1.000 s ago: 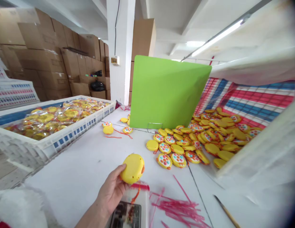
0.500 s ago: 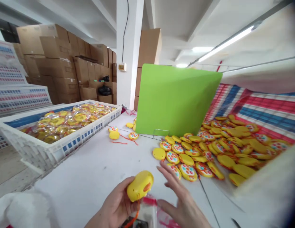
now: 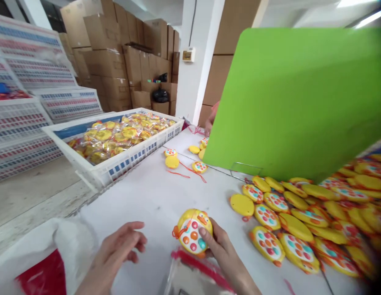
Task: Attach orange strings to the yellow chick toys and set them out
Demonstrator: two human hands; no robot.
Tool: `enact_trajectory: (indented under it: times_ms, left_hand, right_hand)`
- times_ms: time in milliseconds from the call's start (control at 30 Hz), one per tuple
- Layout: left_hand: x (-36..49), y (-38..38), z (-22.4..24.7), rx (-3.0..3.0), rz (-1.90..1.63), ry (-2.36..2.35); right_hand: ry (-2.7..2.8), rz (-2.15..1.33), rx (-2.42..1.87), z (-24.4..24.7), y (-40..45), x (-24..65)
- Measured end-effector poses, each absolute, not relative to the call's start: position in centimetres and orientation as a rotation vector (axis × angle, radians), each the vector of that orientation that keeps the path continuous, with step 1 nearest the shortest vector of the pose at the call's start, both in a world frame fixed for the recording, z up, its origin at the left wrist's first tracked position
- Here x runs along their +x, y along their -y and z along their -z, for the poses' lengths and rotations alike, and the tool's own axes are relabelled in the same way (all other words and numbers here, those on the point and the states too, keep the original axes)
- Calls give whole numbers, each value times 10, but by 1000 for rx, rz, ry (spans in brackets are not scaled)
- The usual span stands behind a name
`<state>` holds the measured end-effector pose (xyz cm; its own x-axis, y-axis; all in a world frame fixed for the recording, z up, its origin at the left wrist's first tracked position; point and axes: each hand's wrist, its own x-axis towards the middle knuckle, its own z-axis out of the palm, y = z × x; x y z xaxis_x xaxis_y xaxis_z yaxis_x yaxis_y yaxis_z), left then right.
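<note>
A yellow duck toy [image 3: 190, 241] with colored round buttons and an orange cord faces up in my right hand [image 3: 222, 250], its thumb on the button side. My left hand [image 3: 121, 246] is off to the left, fingers apart and slightly curled, touching nothing. Below the toy lies a clear plastic bag [image 3: 190, 278] with a red edge. Many similar toys [image 3: 296, 227] are heaped on the right side of the white table [image 3: 141, 196]. A few more [image 3: 172, 162] with orange cords lie farther back.
A white basket [image 3: 125, 164] of bagged toys stands at the left. A green board [image 3: 285, 102] rises at the back right, with a person's arm [image 3: 209, 123] beside it. A white bag [image 3: 55, 237] lies front left; cartons [image 3: 110, 65] are stacked behind.
The toy has passed from my left hand to my right and now shows its button side. My left hand has moved away leftward. The view has turned left, and a person's arm has appeared.
</note>
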<state>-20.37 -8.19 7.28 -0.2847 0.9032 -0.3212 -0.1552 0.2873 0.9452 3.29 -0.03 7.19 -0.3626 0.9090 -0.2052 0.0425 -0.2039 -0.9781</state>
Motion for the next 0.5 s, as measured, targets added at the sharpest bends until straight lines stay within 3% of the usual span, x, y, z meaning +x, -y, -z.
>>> enact_trajectory:
  times_ms: [100,267,500]
  left_hand:
    - [-242,116,-57,832,-1272,-1876]
    - [-289,176,-32,889,-1024,-2273]
    - [-326,231,-39,791,-841,-2589]
  right_hand:
    - [1181,-1762,-1175,-62,-2,17]
    - [885,-1999,-1120,-49,-1,-5]
    - [858,-2092,-1227,-37,6,-23]
